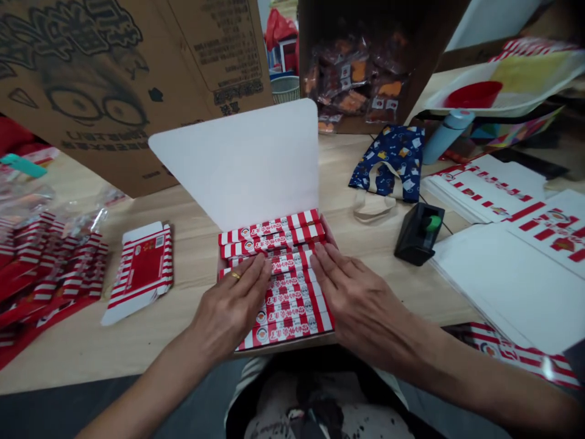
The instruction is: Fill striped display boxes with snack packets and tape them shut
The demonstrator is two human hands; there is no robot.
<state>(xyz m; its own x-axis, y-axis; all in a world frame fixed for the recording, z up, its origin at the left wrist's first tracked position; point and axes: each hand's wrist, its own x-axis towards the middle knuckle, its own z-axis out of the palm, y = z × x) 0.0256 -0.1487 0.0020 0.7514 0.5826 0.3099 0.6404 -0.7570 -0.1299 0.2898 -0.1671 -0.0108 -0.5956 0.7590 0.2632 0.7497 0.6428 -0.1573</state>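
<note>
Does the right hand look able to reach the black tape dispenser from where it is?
Probably yes: the right hand lies on the striped packets, and no object shows between it and the black tape dispenser.

A packing room, with cardboard cartons (114, 79) and printed box blanks (484, 189).

Illumination bright and diffuse; no light source in view. Shadows soft, confined chiefly to the base of the black tape dispenser (418, 235) and beneath the cardboard box (114, 91). Specular glare noted on the plastic bags (77, 207) at left and the striped sheet (521, 353) at lower right. Red-and-white packets (287, 305) at centre acceptably sharp. Wide-angle curvature evident toward frame edges; upper-right corner slightly soft.
</note>
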